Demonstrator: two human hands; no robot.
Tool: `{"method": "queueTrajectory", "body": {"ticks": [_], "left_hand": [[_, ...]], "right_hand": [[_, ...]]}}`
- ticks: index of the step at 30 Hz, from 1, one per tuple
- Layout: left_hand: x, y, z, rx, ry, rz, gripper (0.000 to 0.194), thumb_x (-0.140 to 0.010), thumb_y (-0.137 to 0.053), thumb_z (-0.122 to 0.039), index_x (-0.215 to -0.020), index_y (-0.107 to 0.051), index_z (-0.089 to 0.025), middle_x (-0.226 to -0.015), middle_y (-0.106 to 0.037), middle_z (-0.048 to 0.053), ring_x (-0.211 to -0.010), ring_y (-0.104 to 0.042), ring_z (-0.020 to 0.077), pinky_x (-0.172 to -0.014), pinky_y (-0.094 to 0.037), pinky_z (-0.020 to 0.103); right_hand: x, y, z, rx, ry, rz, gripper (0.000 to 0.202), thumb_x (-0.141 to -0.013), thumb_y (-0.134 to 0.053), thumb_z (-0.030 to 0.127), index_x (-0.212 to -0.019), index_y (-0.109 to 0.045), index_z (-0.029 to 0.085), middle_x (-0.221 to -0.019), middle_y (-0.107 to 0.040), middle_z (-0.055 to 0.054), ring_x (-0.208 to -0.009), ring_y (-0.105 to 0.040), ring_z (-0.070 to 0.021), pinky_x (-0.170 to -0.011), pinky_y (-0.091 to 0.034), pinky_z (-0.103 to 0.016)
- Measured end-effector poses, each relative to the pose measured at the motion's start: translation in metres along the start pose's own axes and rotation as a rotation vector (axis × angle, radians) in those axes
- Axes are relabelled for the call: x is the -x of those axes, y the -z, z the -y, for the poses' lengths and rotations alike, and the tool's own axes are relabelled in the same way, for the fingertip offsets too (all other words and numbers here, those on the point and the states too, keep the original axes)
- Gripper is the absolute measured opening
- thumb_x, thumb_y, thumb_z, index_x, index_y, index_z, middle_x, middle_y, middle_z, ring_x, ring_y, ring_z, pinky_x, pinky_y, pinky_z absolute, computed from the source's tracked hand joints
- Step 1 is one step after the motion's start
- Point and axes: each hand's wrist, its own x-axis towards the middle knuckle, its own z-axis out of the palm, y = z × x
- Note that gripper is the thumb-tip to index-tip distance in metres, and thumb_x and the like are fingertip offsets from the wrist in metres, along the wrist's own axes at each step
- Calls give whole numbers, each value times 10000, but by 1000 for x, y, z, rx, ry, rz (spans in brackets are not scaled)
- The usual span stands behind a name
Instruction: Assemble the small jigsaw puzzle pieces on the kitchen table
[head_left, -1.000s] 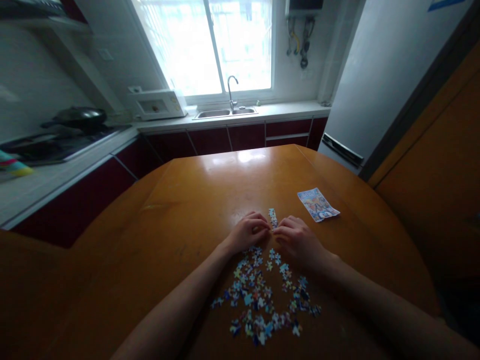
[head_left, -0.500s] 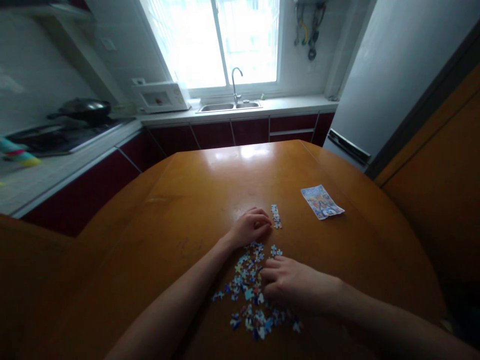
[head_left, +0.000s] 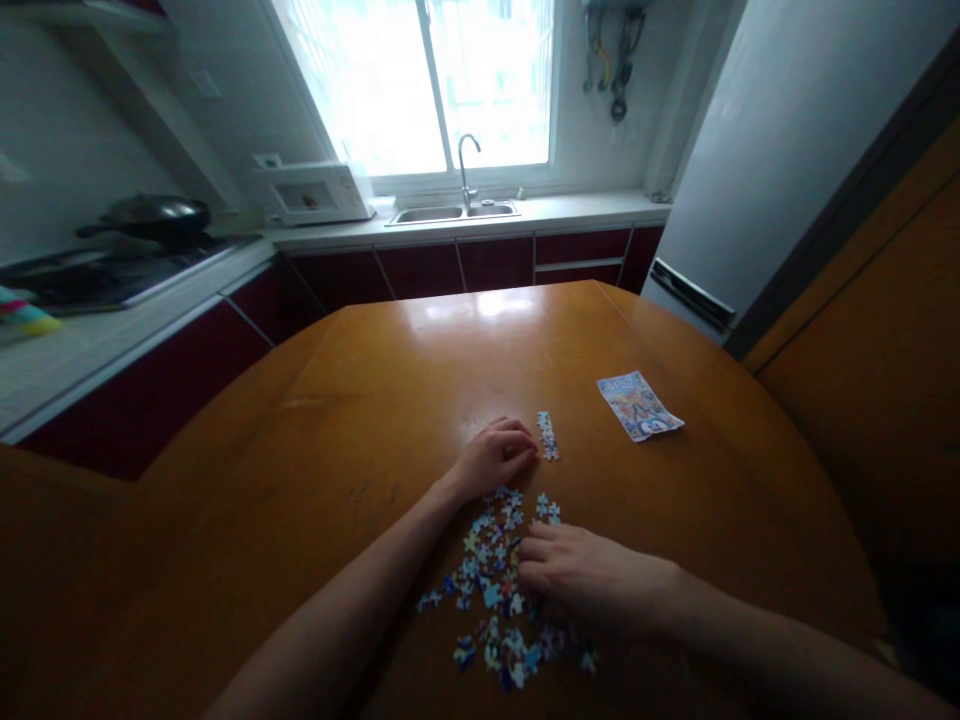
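Observation:
My left hand rests on the table just left of a narrow strip of joined jigsaw pieces. Its fingers are curled, with the thumb close to the index fingertip; anything between them is too small to see. Nearer to me, loose jigsaw pieces, mostly blue and white, lie in a scattered heap. Over the right side of this heap is my right hand, back upward and fingers bent down. Its fingertips are largely hidden among the pieces. Several pieces sit just beyond its knuckles.
A creased picture sheet lies to the right on the wooden table. Beyond the table's far edge stand a counter with a sink and a microwave. A wok sits on the stove at left; a fridge stands right.
The view has shifted slightly. My right hand's fingers have shifted a little over the heap, while my left hand stays beside the joined strip.

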Motion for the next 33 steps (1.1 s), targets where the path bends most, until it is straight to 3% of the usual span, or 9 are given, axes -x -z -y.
{"method": "queueTrajectory", "body": {"ticks": [4,8,11,14,21,30,33], "left_hand": [[0,-1,3,0,-2,-1,115,-900,-637,-222,-871,-746,-199,-896,-698,57,-896,-612,184,-850,-501,345],[0,2,2,11,-21,-47,143,-916,-616,-259,-892,-743,-197,-901,-703,68,-894,-618,186,-831,-505,344],[1,4,-4,-1,-64,-55,170,-928,-600,-279,-1012,-722,-196,-948,-715,78,-940,-619,199,-861,-506,357],[2,4,-10,-68,-130,-50,220,-900,-646,-299,-1097,-691,-212,-1007,-719,73,-965,-611,210,-885,-507,370],[0,-2,-18,-214,-165,-230,210,-855,-729,-406,-932,-704,-212,-919,-742,52,-879,-614,205,-818,-511,357],[1,-7,-13,-204,-195,-234,143,-870,-719,-357,-847,-709,-216,-833,-742,36,-793,-622,183,-790,-503,350],[0,-7,-15,-217,-225,-246,114,-863,-728,-318,-851,-710,-207,-827,-745,35,-780,-621,178,-777,-500,341]], "right_hand": [[0,2,-3,-296,-122,-84,140,-827,-616,77,-882,-650,202,-823,-669,-6,-738,-573,-138,-722,-470,-261],[-2,8,-26,-619,-389,-519,288,-829,-618,138,-1093,-700,219,-870,-704,-20,-745,-617,-146,-700,-498,-280],[-4,12,-54,-789,-541,-861,169,-823,-682,295,-927,-753,183,-842,-737,-55,-750,-662,-179,-714,-531,-326],[-6,10,-76,-926,-621,-1005,226,-749,-762,355,-864,-750,161,-769,-749,-68,-701,-694,-198,-699,-559,-346],[-9,4,-79,-1100,-601,-1021,307,-713,-798,421,-833,-686,161,-753,-767,-78,-651,-738,-218,-651,-587,-336],[-12,1,-77,-1091,-557,-969,265,-744,-755,410,-782,-660,165,-680,-729,-46,-633,-719,-205,-636,-565,-321],[-12,0,-80,-990,-553,-979,197,-756,-731,356,-754,-673,168,-691,-711,-28,-647,-686,-175,-651,-544,-300]]}}
